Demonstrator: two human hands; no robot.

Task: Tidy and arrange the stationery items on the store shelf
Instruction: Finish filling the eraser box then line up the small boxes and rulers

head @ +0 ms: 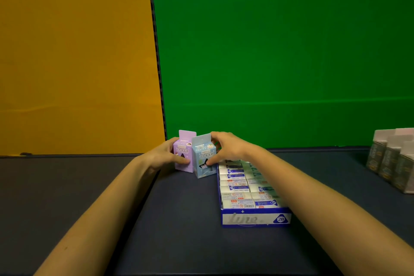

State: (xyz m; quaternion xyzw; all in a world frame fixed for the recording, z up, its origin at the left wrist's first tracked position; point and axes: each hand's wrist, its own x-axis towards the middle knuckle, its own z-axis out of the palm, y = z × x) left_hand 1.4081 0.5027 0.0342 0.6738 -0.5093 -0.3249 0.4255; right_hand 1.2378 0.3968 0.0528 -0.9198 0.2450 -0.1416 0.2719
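Observation:
Two small upright boxes stand side by side near the back of the dark shelf (183,219): a purple box (184,152) on the left and a light blue box (203,156) touching its right side. My left hand (167,153) grips the purple box from the left, thumb across its front. My right hand (228,147) holds the light blue box from the right, thumb on its front face. To the right lies a blue and white display tray (255,218) marked 2B, filled with several rows of small white eraser packs (237,188).
Several grey-white boxes (394,159) stand grouped at the far right edge. Behind the shelf are an orange back panel (74,51) and a green back panel (280,51), split by a dark slotted upright (156,51).

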